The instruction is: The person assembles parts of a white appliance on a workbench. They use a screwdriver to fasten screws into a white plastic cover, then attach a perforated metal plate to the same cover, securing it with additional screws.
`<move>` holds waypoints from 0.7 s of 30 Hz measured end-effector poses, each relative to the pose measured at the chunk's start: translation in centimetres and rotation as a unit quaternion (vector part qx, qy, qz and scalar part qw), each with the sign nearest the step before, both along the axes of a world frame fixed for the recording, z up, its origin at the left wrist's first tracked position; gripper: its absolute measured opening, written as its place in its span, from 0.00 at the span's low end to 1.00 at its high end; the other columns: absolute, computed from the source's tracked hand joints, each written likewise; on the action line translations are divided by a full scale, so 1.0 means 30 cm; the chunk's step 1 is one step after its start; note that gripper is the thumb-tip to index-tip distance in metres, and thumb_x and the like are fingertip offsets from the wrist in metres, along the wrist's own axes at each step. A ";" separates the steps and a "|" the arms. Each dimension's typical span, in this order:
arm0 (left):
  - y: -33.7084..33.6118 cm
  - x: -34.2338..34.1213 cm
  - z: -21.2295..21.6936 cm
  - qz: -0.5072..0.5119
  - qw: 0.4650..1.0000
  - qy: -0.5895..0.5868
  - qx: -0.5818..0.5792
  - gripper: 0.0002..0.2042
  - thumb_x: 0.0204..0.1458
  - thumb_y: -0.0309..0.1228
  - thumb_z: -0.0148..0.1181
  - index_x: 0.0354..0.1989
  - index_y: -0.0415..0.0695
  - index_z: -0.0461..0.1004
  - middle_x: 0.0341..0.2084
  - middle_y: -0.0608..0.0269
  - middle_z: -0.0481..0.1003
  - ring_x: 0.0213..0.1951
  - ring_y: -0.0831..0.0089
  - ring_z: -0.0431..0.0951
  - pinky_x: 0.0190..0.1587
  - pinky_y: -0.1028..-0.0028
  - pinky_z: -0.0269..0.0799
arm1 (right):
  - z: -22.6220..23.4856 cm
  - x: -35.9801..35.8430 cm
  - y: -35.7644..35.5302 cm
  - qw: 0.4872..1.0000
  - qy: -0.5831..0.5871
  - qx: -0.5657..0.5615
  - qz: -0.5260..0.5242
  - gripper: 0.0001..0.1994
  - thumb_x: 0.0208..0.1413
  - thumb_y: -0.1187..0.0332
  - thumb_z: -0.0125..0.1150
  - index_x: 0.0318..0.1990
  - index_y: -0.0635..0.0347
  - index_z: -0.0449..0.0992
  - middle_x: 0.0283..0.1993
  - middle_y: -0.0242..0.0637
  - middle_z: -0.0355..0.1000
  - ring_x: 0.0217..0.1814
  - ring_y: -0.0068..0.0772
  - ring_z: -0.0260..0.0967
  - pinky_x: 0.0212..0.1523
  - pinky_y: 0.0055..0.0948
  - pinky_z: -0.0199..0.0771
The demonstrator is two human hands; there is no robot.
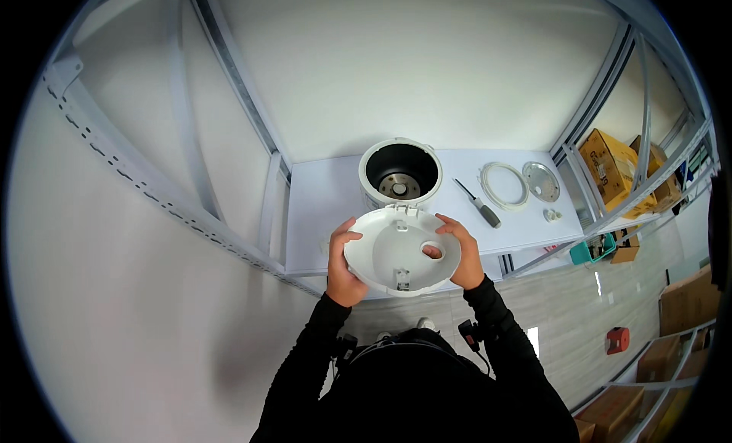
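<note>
I hold a round white cooker lid [396,248] with both hands, its inner side turned up toward me. My left hand [343,264] grips its left rim. My right hand [461,252] grips the right rim, and a fingertip shows through the round hole in the lid. Just behind the lid stands the white cooker body [399,172] on the white table [328,207], open, with a dark inner well and a metal heating plate at the bottom. The lid's hinge edge is close to the cooker's front rim.
On the table to the right lie a screwdriver [479,204], a white ring gasket [504,185], a round metal plate [541,181] and a small white part [552,214]. Metal shelf uprights frame the table. Cardboard boxes [610,165] and a green crate [593,250] sit at the right.
</note>
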State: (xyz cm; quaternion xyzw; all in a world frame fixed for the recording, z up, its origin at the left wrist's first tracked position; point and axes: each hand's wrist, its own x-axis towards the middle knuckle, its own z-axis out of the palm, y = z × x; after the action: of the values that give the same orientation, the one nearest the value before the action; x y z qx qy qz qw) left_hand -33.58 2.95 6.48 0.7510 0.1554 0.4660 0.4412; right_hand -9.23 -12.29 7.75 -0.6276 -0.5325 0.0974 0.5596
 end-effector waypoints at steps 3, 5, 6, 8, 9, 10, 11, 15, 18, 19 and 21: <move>-0.002 0.004 0.019 0.005 1.000 0.002 0.013 0.40 0.41 0.21 0.81 0.64 0.48 0.65 0.72 0.41 0.61 0.71 0.47 0.68 0.69 0.55 0.69 | 0.016 -0.001 -0.003 0.999 0.029 -0.013 0.002 0.26 0.54 0.55 0.84 0.51 0.57 0.76 0.67 0.60 0.75 0.63 0.55 0.79 0.61 0.41 0.79; 0.003 0.003 0.029 0.007 1.000 0.009 0.018 0.40 0.42 0.21 0.82 0.64 0.48 0.65 0.72 0.41 0.61 0.71 0.47 0.67 0.69 0.55 0.68 | 0.026 0.001 -0.001 0.999 0.030 -0.013 0.008 0.26 0.54 0.56 0.84 0.51 0.56 0.76 0.66 0.61 0.75 0.62 0.53 0.80 0.60 0.40 0.79; 0.006 0.004 0.034 0.008 1.000 0.012 0.021 0.41 0.42 0.22 0.82 0.65 0.48 0.65 0.72 0.42 0.61 0.71 0.47 0.67 0.69 0.55 0.68 | 0.033 0.004 0.000 0.999 0.031 -0.019 0.010 0.25 0.54 0.56 0.84 0.51 0.56 0.76 0.66 0.60 0.75 0.62 0.53 0.80 0.60 0.40 0.79; 0.010 0.005 0.041 0.009 1.000 0.016 0.018 0.41 0.42 0.22 0.82 0.66 0.48 0.64 0.72 0.42 0.61 0.71 0.47 0.67 0.69 0.55 0.68 | 0.048 0.009 0.003 0.999 0.034 -0.030 0.014 0.25 0.54 0.58 0.84 0.51 0.56 0.76 0.66 0.60 0.75 0.61 0.52 0.81 0.59 0.40 0.80; 0.011 0.005 0.044 0.010 1.000 0.018 0.016 0.42 0.42 0.23 0.82 0.66 0.48 0.64 0.72 0.42 0.61 0.71 0.48 0.67 0.69 0.54 0.68 | 0.053 0.011 0.006 0.999 0.034 -0.030 0.016 0.24 0.54 0.59 0.84 0.50 0.56 0.76 0.66 0.60 0.75 0.60 0.52 0.81 0.59 0.40 0.80; 0.014 0.007 0.046 0.010 1.000 0.016 0.016 0.42 0.42 0.23 0.82 0.66 0.48 0.64 0.72 0.42 0.61 0.71 0.48 0.67 0.69 0.54 0.68 | 0.059 0.013 0.009 0.999 0.033 -0.030 0.016 0.24 0.53 0.59 0.85 0.50 0.56 0.76 0.65 0.60 0.75 0.60 0.52 0.81 0.59 0.39 0.80; 0.017 0.010 0.048 0.009 1.000 0.014 0.015 0.42 0.42 0.23 0.82 0.66 0.48 0.64 0.72 0.42 0.61 0.71 0.48 0.67 0.69 0.54 0.68 | 0.061 0.014 0.011 0.999 0.033 -0.030 0.017 0.24 0.53 0.60 0.85 0.50 0.56 0.76 0.65 0.60 0.76 0.60 0.52 0.81 0.58 0.39 0.80; 0.017 0.020 0.054 0.002 1.000 0.000 0.002 0.42 0.42 0.23 0.82 0.67 0.48 0.64 0.72 0.42 0.61 0.72 0.48 0.67 0.69 0.55 0.68 | 0.052 0.015 0.017 0.998 0.056 -0.019 0.020 0.23 0.53 0.62 0.85 0.49 0.56 0.75 0.65 0.59 0.76 0.59 0.51 0.81 0.58 0.39 0.80; 0.026 0.021 0.043 -0.002 1.000 -0.014 -0.005 0.42 0.43 0.22 0.81 0.68 0.46 0.63 0.72 0.44 0.61 0.72 0.51 0.67 0.70 0.56 0.68 | 0.068 0.010 0.021 0.998 0.058 -0.021 0.022 0.23 0.52 0.63 0.85 0.49 0.56 0.75 0.64 0.58 0.76 0.59 0.50 0.81 0.58 0.39 0.80; 0.031 0.023 0.039 -0.010 0.999 -0.019 -0.025 0.43 0.43 0.22 0.81 0.69 0.45 0.63 0.72 0.45 0.62 0.72 0.53 0.67 0.70 0.56 0.68 | 0.075 0.011 0.024 0.998 0.055 -0.023 0.021 0.23 0.52 0.64 0.85 0.49 0.56 0.75 0.64 0.58 0.76 0.59 0.49 0.81 0.58 0.39 0.80; 0.039 0.025 0.032 -0.025 0.997 -0.031 -0.066 0.44 0.44 0.21 0.80 0.71 0.44 0.62 0.72 0.48 0.62 0.71 0.55 0.68 0.70 0.58 0.69 | 0.082 0.010 0.029 0.998 0.047 -0.026 0.017 0.23 0.52 0.64 0.85 0.49 0.57 0.75 0.64 0.58 0.76 0.59 0.49 0.81 0.58 0.39 0.80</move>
State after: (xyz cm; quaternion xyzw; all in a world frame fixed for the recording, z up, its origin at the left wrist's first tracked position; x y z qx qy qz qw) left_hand -32.81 4.12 7.44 0.7095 0.1535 0.4665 0.5054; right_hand -8.92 -11.42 10.19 -0.6276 -0.5133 0.1504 0.5657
